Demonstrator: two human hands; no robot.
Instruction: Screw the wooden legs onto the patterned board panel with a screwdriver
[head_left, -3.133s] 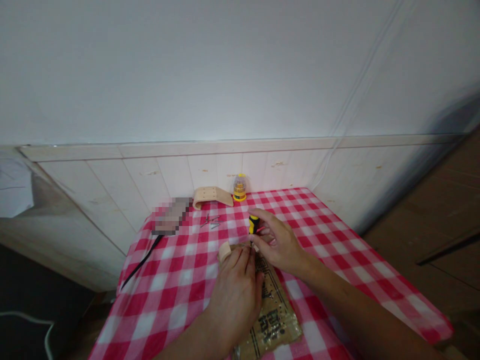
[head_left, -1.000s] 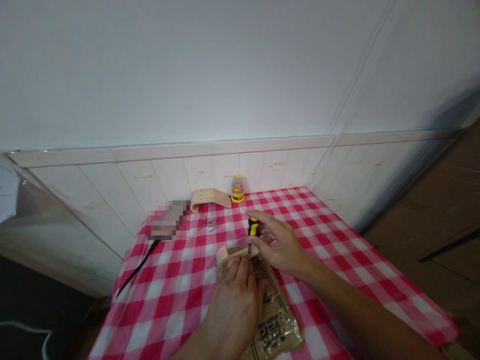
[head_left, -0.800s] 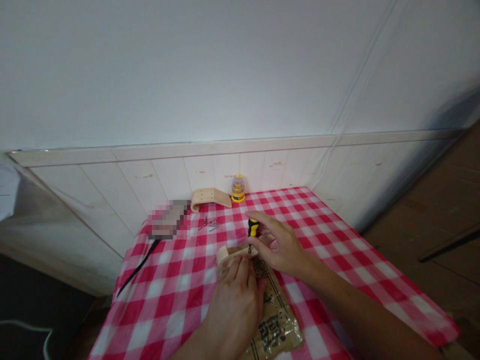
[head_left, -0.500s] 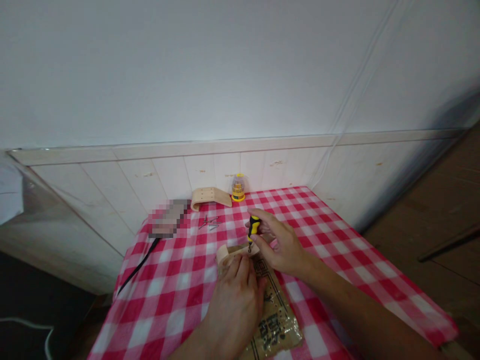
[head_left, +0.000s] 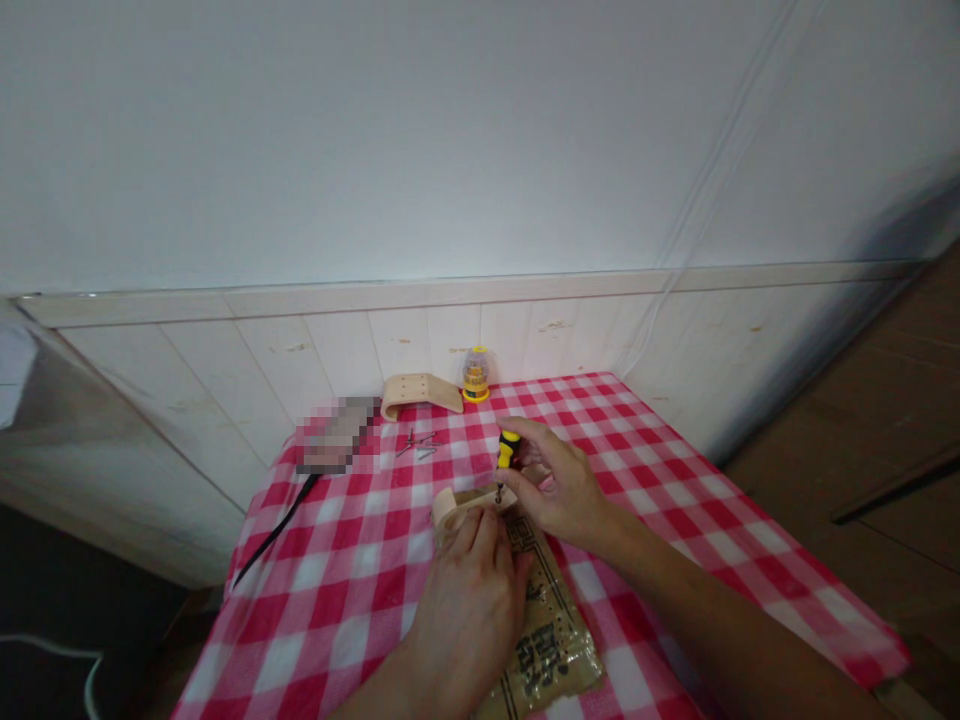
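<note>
A small yellow-and-black screwdriver (head_left: 508,450) stands almost upright, its handle pinched in the fingers of my right hand (head_left: 561,488). Its tip points down at the near end of a bent pale wooden piece (head_left: 447,506), by what looks like a small dark screw. My left hand (head_left: 474,590) grips and holds down that wooden piece, covering much of it. Beneath the piece and my left hand lies a crinkled gold-brown plastic bag (head_left: 555,640) with dark printing.
Several loose screws (head_left: 424,445) lie beyond my hands on the red-and-white checked tablecloth (head_left: 330,590). Another bent wooden piece (head_left: 424,392) and a clear, yellow-based screwdriver-bit holder (head_left: 475,378) stand near the wall. A blurred-out flat object with a black strap (head_left: 281,530) lies left.
The screwdriver handle has turned slightly in my right fingers, which have shifted a little. My left hand and the wooden piece stay in place.
</note>
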